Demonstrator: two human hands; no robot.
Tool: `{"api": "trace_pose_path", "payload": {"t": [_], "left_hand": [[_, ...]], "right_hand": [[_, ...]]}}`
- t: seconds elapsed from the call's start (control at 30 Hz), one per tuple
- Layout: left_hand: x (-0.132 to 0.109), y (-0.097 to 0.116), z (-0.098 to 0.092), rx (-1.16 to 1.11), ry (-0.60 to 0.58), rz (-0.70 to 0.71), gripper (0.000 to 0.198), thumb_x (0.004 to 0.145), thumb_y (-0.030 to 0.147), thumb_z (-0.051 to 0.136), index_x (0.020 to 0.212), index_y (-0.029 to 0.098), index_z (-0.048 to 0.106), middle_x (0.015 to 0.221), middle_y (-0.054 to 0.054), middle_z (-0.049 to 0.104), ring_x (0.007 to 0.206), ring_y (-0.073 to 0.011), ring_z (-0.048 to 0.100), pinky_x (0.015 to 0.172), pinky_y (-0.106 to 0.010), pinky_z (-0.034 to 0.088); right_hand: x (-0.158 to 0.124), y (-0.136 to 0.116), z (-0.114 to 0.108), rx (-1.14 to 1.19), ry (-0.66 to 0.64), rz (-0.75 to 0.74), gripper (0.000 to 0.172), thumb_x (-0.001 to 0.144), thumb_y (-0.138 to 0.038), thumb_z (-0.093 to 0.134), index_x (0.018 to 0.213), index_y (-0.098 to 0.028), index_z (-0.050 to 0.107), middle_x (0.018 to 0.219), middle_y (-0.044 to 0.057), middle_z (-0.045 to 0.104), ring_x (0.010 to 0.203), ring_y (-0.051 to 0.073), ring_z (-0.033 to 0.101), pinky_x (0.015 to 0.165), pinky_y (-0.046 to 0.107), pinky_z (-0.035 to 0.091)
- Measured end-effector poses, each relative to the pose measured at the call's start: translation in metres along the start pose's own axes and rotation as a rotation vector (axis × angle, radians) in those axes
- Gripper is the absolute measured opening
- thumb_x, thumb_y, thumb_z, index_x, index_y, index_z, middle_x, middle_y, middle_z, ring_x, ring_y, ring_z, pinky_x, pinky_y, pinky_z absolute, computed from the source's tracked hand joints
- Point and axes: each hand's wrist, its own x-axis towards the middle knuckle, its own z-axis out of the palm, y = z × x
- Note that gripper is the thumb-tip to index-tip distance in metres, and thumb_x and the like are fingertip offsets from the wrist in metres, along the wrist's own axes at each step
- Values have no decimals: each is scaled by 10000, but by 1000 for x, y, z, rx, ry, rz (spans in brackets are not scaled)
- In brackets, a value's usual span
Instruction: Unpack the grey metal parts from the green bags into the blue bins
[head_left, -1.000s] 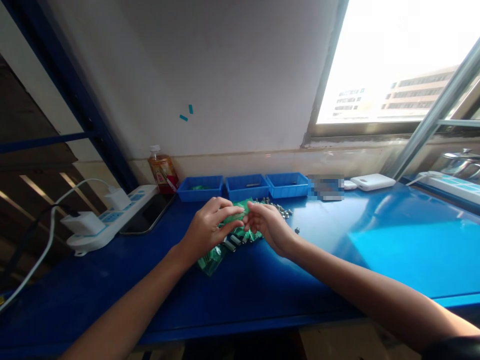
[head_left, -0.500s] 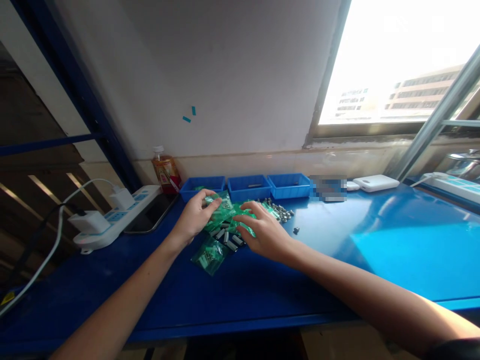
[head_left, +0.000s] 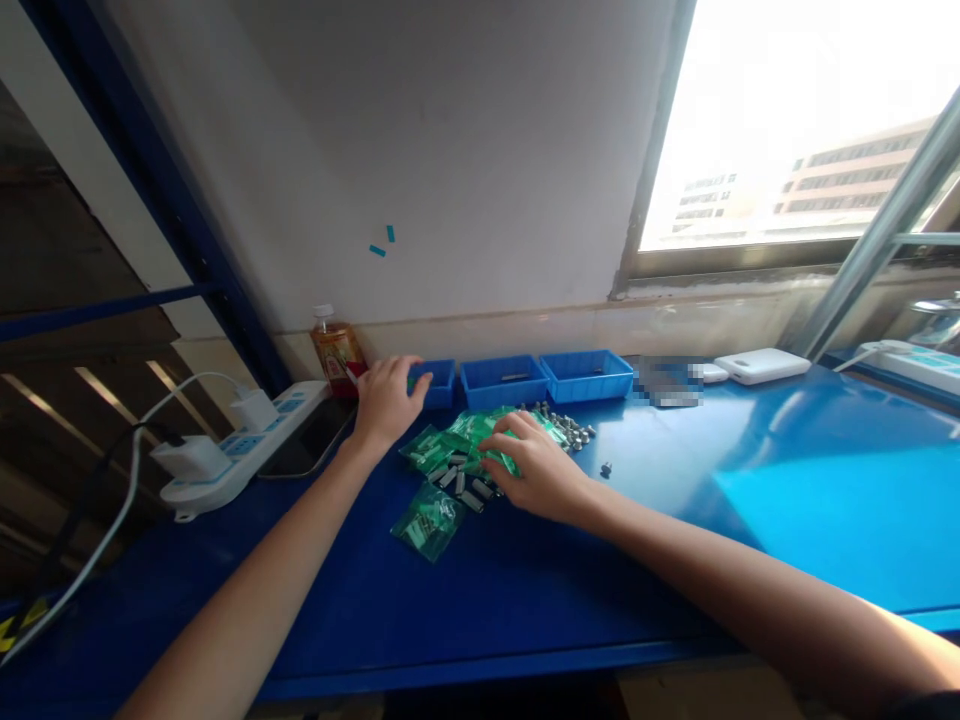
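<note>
My left hand (head_left: 388,402) is over the left blue bin (head_left: 442,382), partly covering it. Its thumb and fingers are apart, and I see nothing between them. My right hand (head_left: 538,468) rests at the near right side of a pile of green plastic bags (head_left: 474,430). Its fingers are loosely bent and spread, touching the bags without a visible grip. In front of the pile lie several metal cylinders (head_left: 471,501) and a separate green bag of small parts (head_left: 429,521). Small metal fittings (head_left: 576,432) are scattered behind my right hand.
Two more blue bins, the middle one (head_left: 506,382) and the right one (head_left: 589,377), line the wall. At left are a drink bottle (head_left: 337,350), a power strip (head_left: 247,455) and a dark phone (head_left: 306,442). A white device (head_left: 763,366) lies at the back right.
My left hand has moved up and left from the bag pile to the left bin; the green bag it held no longer shows in it. My right hand stays by the pile.
</note>
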Motion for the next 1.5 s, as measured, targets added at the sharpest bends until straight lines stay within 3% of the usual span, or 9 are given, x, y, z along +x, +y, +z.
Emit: {"api": "trace_pose_path", "payload": {"t": [0.17, 0.37, 0.5, 0.6, 0.8, 0.9, 1.03, 1.33, 1.5], "left_hand": [[-30, 26, -16, -245, -263, 111, 248, 899, 377, 456, 936, 216, 641, 841, -28, 687, 836, -203, 615, 721, -284, 435], [-39, 37, -20, -282, -313, 126, 232, 897, 337, 444, 917, 216, 641, 803, -21, 675, 819, -197, 610, 732, -285, 425], [-42, 37, -10, -283, -378, 146, 227, 892, 332, 447, 894, 217, 643, 781, -22, 676, 797, -202, 610, 740, -296, 422], [-43, 36, -8, -276, -394, 155, 245, 898, 345, 435, 883, 215, 642, 782, -27, 676, 794, -204, 607, 741, -300, 421], [-43, 32, -5, -283, -413, 145, 263, 898, 357, 417, 878, 217, 638, 812, -31, 672, 813, -207, 600, 749, -305, 422], [-43, 30, -3, -297, -458, 136, 267, 890, 360, 421, 874, 212, 643, 806, -40, 665, 809, -210, 595, 733, -303, 423], [-44, 29, -3, -326, -458, 99, 253, 894, 363, 433, 882, 222, 643, 824, -37, 662, 806, -212, 602, 707, -300, 423], [-44, 28, -6, -302, -509, 121, 230, 906, 337, 434, 916, 224, 635, 867, -40, 662, 869, -217, 598, 772, -317, 442], [-45, 30, -8, -294, -529, 122, 217, 900, 331, 449, 936, 223, 633, 880, -44, 654, 879, -223, 596, 755, -319, 446]], "right_hand": [[0, 5, -8, -46, 33, -8, 158, 880, -271, 552, 902, -171, 672, 837, 87, 591, 843, 220, 490, 781, 380, 446], [-7, -26, -6, -155, -95, -107, 291, 838, -453, 594, 863, -174, 674, 832, 91, 571, 824, 231, 480, 707, 368, 436], [-14, -42, 7, -274, -189, -95, 215, 845, -356, 582, 794, -159, 654, 823, 99, 563, 839, 247, 481, 678, 365, 435], [-12, -41, 5, -288, -151, -95, 183, 860, -292, 548, 767, -163, 638, 808, 94, 564, 829, 239, 479, 672, 351, 431], [46, 20, -29, -258, 87, -49, 223, 937, -272, 452, 971, -145, 632, 903, 88, 617, 875, 204, 506, 805, 318, 423], [90, 69, -31, -408, -191, 159, 245, 928, -309, 484, 1040, -157, 640, 945, 82, 631, 892, 193, 551, 795, 294, 427], [127, 111, -11, -452, -313, 168, 241, 864, -337, 590, 1028, -188, 684, 1045, 112, 605, 1031, 246, 532, 825, 309, 437], [153, 126, 21, -518, -519, -5, 170, 761, -286, 699, 903, -192, 696, 1095, 141, 596, 1091, 292, 522, 842, 327, 453], [154, 130, 22, -540, -531, -48, 487, 783, -260, 683, 1224, -174, 495, 1151, 162, 608, 1108, 291, 540, 862, 340, 438]]}}
